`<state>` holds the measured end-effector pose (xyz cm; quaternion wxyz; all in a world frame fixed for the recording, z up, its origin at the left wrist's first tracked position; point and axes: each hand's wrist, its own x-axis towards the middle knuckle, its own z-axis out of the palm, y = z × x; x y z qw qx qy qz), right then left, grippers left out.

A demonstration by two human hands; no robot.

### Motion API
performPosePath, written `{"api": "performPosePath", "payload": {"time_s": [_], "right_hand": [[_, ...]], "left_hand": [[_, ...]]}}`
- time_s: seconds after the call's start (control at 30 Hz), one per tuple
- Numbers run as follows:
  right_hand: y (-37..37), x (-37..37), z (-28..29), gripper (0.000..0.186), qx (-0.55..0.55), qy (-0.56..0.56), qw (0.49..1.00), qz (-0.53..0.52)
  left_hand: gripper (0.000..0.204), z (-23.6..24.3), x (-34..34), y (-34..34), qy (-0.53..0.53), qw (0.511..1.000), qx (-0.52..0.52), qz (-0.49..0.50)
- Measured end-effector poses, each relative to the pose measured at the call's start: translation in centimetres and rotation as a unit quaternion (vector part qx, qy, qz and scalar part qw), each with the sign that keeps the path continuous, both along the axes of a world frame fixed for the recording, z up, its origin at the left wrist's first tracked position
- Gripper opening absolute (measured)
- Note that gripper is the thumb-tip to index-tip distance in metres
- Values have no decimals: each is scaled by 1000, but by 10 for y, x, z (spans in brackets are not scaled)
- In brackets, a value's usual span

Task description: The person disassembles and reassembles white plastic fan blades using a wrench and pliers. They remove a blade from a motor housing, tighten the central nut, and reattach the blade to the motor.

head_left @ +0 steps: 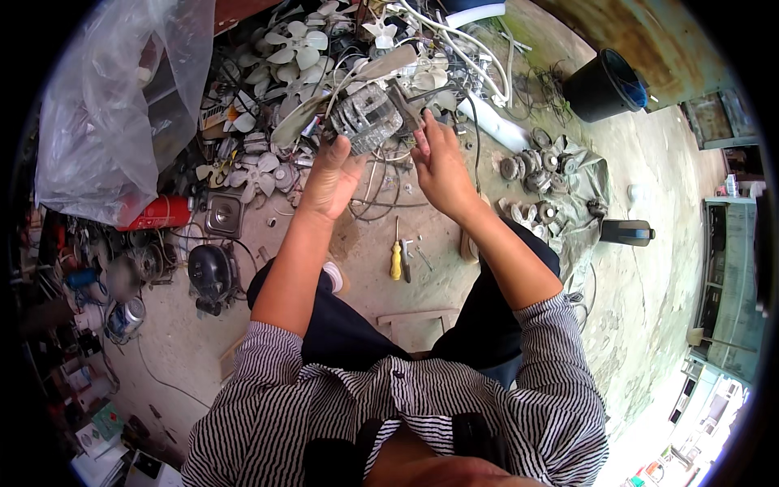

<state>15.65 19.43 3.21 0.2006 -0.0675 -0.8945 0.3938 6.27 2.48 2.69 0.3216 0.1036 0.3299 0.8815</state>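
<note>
A grimy grey fan motor (pixel 367 120) is held up in front of me, over a heap of parts. Long pale fan blades (pixel 299 122) stick out from its left and upper sides. My left hand (pixel 334 177) grips the motor's lower left, thumb raised against the casing and fingers partly hidden. On the other side, my right hand (pixel 444 169) has its fingers closed at the dark flat bracket (pixel 406 105) on the motor's right. Below, on the floor between my feet, lie a yellow-handled screwdriver (pixel 396 261) and a grey-handled tool (pixel 406 261).
Loose white fan blades (pixel 299 45) and cables pile up ahead. Clear plastic sheeting (pixel 105 114) hangs at left above a red cylinder (pixel 166 213). A black compressor (pixel 213 274) stands on the left floor. Small motors (pixel 540 169) lie on a cloth at right, near a black bucket (pixel 602 88).
</note>
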Motion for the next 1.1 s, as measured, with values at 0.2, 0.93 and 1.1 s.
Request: {"api": "performPosePath", "payload": {"time_s": [0.2,0.93,1.1], "right_hand": [[0,4,-3,59,-24,-30,999,27],[4,-8,19,31,-63,-70,995,-34],[0,-9,23,24,-95,-82,992,-27]], "left_hand": [[74,-5,-3,-8,32,999,-6,-13],[66,-6,-6,-2,-14,1000,25,-1],[63,-1,-4,-4,-20,999,31,3]]}}
